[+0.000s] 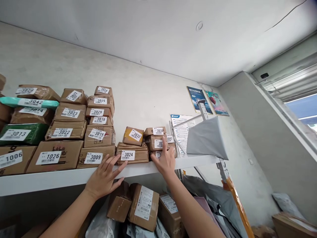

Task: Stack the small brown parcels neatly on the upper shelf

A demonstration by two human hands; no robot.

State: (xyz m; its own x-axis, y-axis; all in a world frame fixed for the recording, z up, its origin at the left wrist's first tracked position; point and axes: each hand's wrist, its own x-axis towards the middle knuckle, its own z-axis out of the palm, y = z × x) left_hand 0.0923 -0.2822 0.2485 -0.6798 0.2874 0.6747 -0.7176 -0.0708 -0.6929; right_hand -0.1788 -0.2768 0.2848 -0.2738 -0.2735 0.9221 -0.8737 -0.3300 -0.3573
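Note:
My left hand is at the white shelf edge, fingers spread, its fingertips by the lower left corner of the brown parcel labelled 3024. On top of that parcel lies a smaller one labelled 3032. My right hand is raised with fingers apart in front of a short stack of small boxes, the top one labelled 3038. Its fingers partly cover the labels of the boxes below. Whether the fingertips touch those boxes I cannot tell. Behind them stands a box labelled 3043.
Several stacked parcels, including a box labelled 1026, fill the left of the white shelf. A grey bag-like cover sits at its right end by a metal post. Below are loose boxes and bags.

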